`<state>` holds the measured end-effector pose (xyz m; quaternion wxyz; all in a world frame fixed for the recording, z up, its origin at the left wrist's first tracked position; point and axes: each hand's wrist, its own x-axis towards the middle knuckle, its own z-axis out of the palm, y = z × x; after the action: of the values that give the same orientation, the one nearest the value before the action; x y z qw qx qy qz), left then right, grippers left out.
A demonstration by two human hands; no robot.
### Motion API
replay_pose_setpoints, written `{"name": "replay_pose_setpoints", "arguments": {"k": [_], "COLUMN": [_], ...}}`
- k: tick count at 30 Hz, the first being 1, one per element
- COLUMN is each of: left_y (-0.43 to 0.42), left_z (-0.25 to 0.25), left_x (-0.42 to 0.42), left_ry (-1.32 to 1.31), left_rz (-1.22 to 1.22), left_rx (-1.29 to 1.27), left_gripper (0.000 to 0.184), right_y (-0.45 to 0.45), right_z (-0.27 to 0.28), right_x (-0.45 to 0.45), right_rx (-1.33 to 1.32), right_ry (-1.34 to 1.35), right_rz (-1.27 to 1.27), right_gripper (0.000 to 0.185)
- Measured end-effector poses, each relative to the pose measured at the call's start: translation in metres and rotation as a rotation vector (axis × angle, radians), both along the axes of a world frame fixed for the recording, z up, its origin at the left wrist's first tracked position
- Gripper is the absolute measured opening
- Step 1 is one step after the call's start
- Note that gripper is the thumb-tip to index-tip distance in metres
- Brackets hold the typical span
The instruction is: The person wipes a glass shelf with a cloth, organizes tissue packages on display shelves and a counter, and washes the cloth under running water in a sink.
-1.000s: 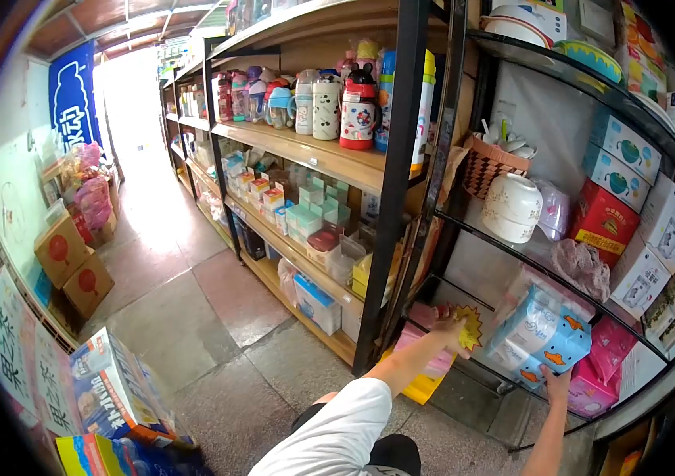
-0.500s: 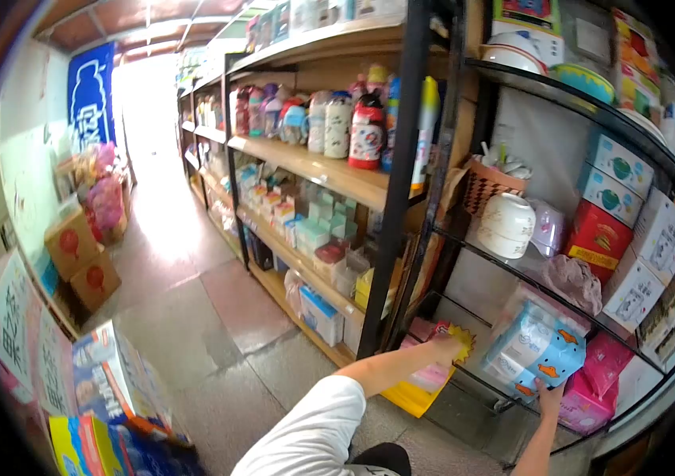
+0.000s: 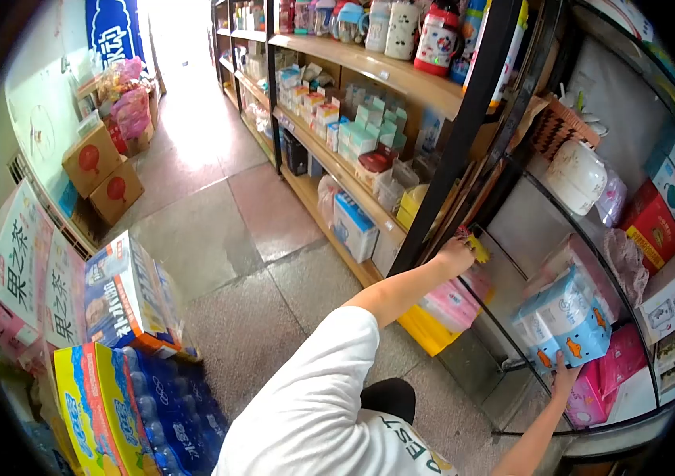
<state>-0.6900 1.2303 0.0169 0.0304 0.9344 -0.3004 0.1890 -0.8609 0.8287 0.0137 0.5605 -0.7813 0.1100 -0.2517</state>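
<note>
The pink-and-white packaging (image 3: 36,278) at left bears the characters "果之茶" twice. The blue-and-orange carton (image 3: 122,289) bears "补水", followed by an indistinct character. The white shirt (image 3: 329,397) displays "EST". Lettering on the blue banner (image 3: 115,36) is not fully legible.

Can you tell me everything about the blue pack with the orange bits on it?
The blue pack is boxy, pale and brighter blue, with orange shapes like duck bills. Its wrapper looks like shiny, thin plastic. It sits tilted, low in the black rack, with bright pink packages beside it. The right hand touches its lower edge. I can't see inside.
</note>
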Motion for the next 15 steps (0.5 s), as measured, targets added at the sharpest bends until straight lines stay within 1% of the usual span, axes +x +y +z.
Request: {"name": "replay_pose_setpoints", "arguments": {"k": [1, 2, 3, 4, 5, 6, 7, 8, 9, 10, 11, 12, 13, 14, 15], "left_y": [0.002, 0.003, 0.003, 0.002, 0.002, -0.003, -0.003, -0.004, -0.001, -0.001, 0.003, 0.004, 0.005, 0.01, 0.01], "left_z": [-0.003, -0.009, -0.016, -0.024, -0.03, -0.045, -0.036, -0.029, -0.015, -0.043, -0.017, -0.038, -0.027, -0.037, -0.042], "left_x": [-0.004, -0.007, -0.009, -0.013, -0.019, -0.009, -0.013, -0.01, -0.016, 0.002, -0.011, 0.003, 0.0, 0.0, 0.004], "left_ry": [0.166, 0.178, 0.177, 0.181, 0.057, 0.011, 0.092, 0.169, 0.16, 0.153, 0.254, 0.113, 0.164, -0.074, -0.09], "left_rz": [0.028, 0.025, 0.035, 0.037, 0.046, 0.055, 0.049, 0.058, 0.04, 0.01, 0.04, -0.028, 0.055, -0.003, -0.025], "left_rx": [0.041, 0.038, 0.094, 0.156, 0.086, 0.071, 0.106, 0.13, 0.182, 0.042, -0.005, -0.063, -0.021, -0.014, -0.06], "left_gripper": [0.034, 0.034, 0.033, 0.031, 0.028, 0.027, 0.027, 0.027, 0.027, 0.027, 0.029, 0.028, 0.03, 0.031, 0.03], "right_y": [-0.022, -0.035, -0.038, -0.019, -0.001, -0.018, -0.009, 0.003, -0.016, -0.013, -0.028, -0.028, 0.0, 0.011, 0.026], "right_z": [-0.017, -0.023, -0.024, -0.012, 0.0, -0.013, -0.006, 0.007, -0.009, -0.012, -0.025, -0.025, -0.001, 0.007, 0.021], "right_x": [0.009, 0.012, 0.014, 0.008, 0.001, 0.007, 0.003, -0.002, 0.003, 0.002, 0.005, 0.004, 0.0, -0.003, -0.006], "right_rx": [-0.044, -0.047, -0.065, -0.055, -0.045, -0.02, 0.043, 0.087, -0.012, 0.059, -0.065, -0.092, -0.104, -0.122, -0.029], "right_ry": [0.0, 0.012, 0.021, 0.004, -0.014, -0.007, 0.037, 0.177, 0.143, 0.002, 0.063, 0.092, 0.094, 0.115, 0.021], "right_rz": [0.007, 0.005, -0.011, -0.011, -0.011, 0.022, 0.038, -0.043, -0.028, 0.075, 0.015, -0.045, -0.082, -0.135, -0.066], "right_gripper": [0.075, 0.075, 0.074, 0.072, 0.071, 0.068, 0.062, 0.058, 0.051, 0.045, 0.043, 0.045, 0.049, 0.055, 0.066]}}
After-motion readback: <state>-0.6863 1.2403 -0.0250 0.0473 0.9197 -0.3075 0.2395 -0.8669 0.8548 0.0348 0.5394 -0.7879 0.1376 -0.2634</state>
